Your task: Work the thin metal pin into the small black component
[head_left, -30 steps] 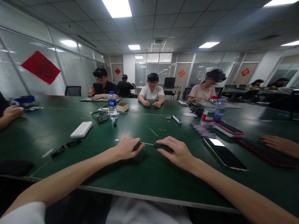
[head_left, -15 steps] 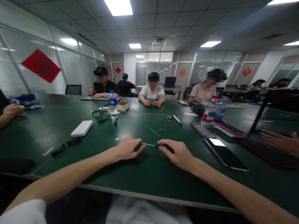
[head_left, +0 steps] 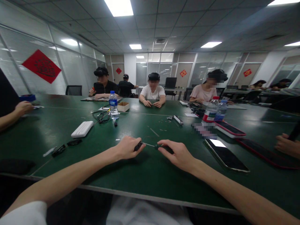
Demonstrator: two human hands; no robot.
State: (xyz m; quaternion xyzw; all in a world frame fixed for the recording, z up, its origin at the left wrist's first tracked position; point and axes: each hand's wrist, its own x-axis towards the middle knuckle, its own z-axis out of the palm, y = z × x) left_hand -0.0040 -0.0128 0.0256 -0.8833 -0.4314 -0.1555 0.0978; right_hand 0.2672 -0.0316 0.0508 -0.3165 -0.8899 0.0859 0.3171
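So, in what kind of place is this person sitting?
Probably an office or a meeting room: a long green table, office chairs, and glass walls under ceiling panels with flat lights.

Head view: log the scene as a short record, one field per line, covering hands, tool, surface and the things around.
left hand: holds a small black part
right hand: holds a screwdriver by its handle
screwdriver shaft: points toward the black part; whether the tip is seated, cannot tell
surface: green table
left side: white case, cables
beyond hands: blue-capped bottle upright, open box
right side: phone lying flat, red-capped bottle upright
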